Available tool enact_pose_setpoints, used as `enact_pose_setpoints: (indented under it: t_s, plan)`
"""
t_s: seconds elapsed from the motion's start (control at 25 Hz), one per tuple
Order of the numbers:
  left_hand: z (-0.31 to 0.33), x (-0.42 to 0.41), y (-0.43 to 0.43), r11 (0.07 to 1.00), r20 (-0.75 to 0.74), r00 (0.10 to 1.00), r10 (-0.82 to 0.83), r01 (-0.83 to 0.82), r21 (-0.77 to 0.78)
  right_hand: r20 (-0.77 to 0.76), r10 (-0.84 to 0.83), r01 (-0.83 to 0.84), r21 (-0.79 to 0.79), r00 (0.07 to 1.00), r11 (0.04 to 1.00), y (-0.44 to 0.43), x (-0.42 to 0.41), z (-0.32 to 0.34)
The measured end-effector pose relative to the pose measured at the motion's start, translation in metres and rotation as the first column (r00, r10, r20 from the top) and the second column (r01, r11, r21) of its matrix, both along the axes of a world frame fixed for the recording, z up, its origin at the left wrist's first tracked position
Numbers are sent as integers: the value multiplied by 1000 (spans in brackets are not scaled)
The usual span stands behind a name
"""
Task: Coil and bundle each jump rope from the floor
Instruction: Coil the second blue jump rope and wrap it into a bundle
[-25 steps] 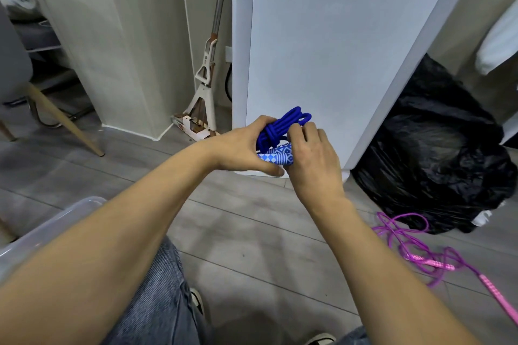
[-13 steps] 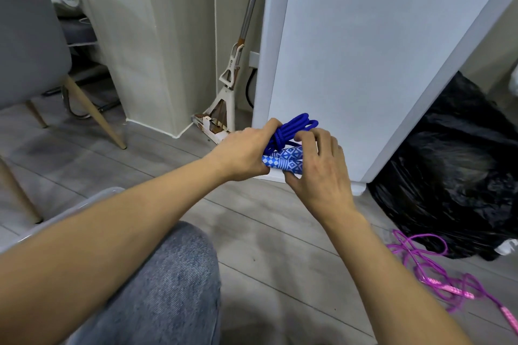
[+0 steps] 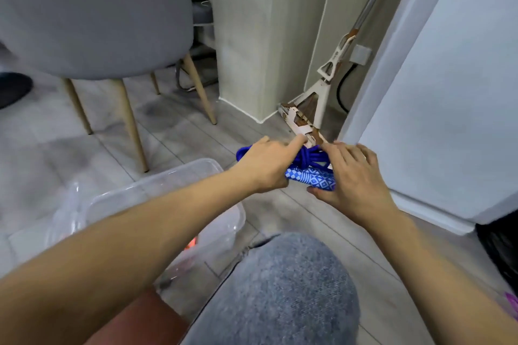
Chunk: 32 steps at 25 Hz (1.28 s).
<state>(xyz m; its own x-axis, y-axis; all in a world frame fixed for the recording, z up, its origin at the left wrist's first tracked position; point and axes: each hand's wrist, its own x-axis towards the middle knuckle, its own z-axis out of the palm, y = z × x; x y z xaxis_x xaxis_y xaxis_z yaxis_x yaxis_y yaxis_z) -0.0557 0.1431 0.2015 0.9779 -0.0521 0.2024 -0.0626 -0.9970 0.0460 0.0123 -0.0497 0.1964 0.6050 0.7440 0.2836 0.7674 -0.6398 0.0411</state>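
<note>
A coiled blue jump rope (image 3: pixel 309 158) with blue-and-white patterned handles (image 3: pixel 311 179) is held above the floor between both hands. My left hand (image 3: pixel 266 166) grips the left side of the bundle, its index finger pointing out over the coils. My right hand (image 3: pixel 354 176) holds the handle ends, fingers spread over the top and thumb underneath. Part of the coil is hidden behind my hands. A sliver of a pink jump rope (image 3: pixel 513 300) shows at the right edge, on the floor.
A clear plastic bin (image 3: pixel 157 190) stands on the floor at my lower left, next to my knee in jeans (image 3: pixel 280 288). A grey chair (image 3: pixel 98 22) stands behind it. A mop (image 3: pixel 316 98) leans in the corner by a white cabinet (image 3: pixel 448 92). A black bag (image 3: pixel 501 246) is at the right.
The view has swung left and down, bringing the bin and chair into view and pushing the pink rope to the edge. Both hands still hold the blue bundle; the right fingers have spread.
</note>
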Motion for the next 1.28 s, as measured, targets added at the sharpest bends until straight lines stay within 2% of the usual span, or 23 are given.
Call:
enact_pose_setpoints:
  t_s: [0.16, 0.32, 0.48, 0.68, 0.8, 0.96, 1.04, 1.08, 1.12, 1.16, 1.2, 1.28]
  plan:
    - [-35, -39, 63, 995, -50, 994, 99, -97, 29, -125, 191, -191, 12, 974, 982, 68, -12, -36]
    - [-81, -76, 115, 989, -101, 985, 138, -132, 69, -259, 374, -389, -7, 890, 921, 121, -30, -82]
    - [-133, -108, 136, 958, -209, 935, 287, -278, 72, -307, 447, -466, 11, 840, 885, 157, -47, -128]
    - [-180, -123, 135, 876, -349, 818, 458, -481, 23, -354, 494, -543, -51, 794, 838, 196, -48, -178]
    - [-211, -112, 130, 742, -430, 671, 604, -671, -3, -309, 468, -505, -47, 828, 862, 210, -45, -196]
    - [-260, -78, 124, 347, -594, 371, 714, -924, -160, -215, 434, -446, -5, 875, 895, 207, -38, -215]
    - [-283, -68, 120, 192, -657, 299, 692, -954, -232, -223, 400, -413, -9, 889, 911, 203, -33, -223]
    - [-291, -65, 119, 179, -697, 290, 656, -957, -229, -243, 381, -396, -13, 892, 918, 202, -30, -227]
    - [-300, -63, 118, 221, -732, 291, 616, -956, -195, -269, 362, -381, -20, 893, 924, 201, -28, -231]
    - [-305, -62, 119, 324, -741, 317, 592, -935, -141, -292, 345, -369, -30, 892, 929, 201, -26, -235]
    - [-311, -62, 120, 477, -719, 381, 582, -875, -77, -307, 334, -362, -37, 891, 932, 201, -26, -238]
    - [-322, -61, 121, 786, -658, 578, 483, -618, 34, -311, 333, -361, -36, 890, 932, 201, -25, -243]
